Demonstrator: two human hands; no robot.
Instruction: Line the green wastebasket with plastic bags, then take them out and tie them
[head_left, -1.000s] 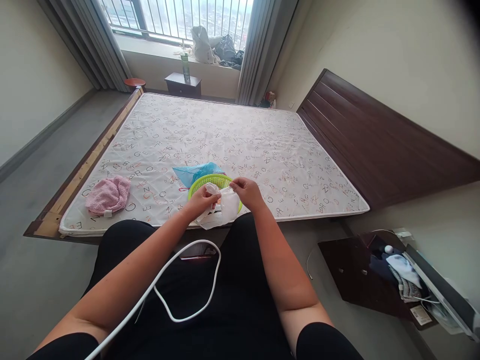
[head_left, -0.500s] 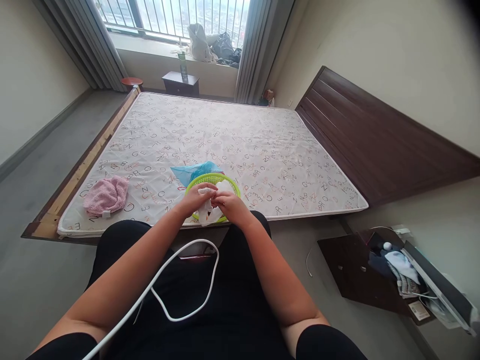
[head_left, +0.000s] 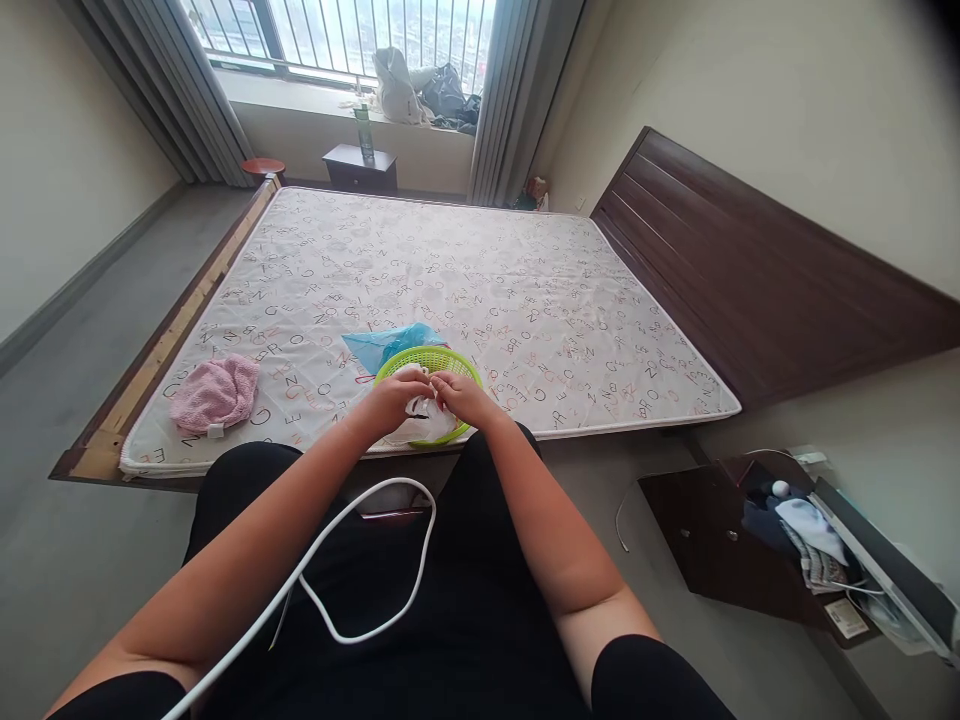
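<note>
Over a lime-green plastic basket point(head_left: 429, 356) near the mattress's front edge, both my hands meet at the fingertips. My left hand point(head_left: 395, 402) is closed, pinching a thin, crumpled white sheet point(head_left: 431, 428) that looks like plastic or tissue. The fingers of my right hand point(head_left: 463, 396) are pinched together at the same sheet, right beside the left fingertips. Part of the sheet hangs down into the basket, and a small dark mark or piece shows on it. Behind the basket lies a blue plastic bag point(head_left: 394, 345), flattened and touching its rim.
A pink cloth point(head_left: 216, 394) lies on the letter-printed mattress point(head_left: 480, 270) to the left. White cable point(head_left: 345, 638) loops across my lap. At right stands a dark cabinet point(head_left: 697, 530) with clothes on it. A dark headboard point(head_left: 757, 240) borders the bed.
The white sheet has been shifted between my fingers and now hangs lower, spread more into the basket. My hands stay close together over the basket.
</note>
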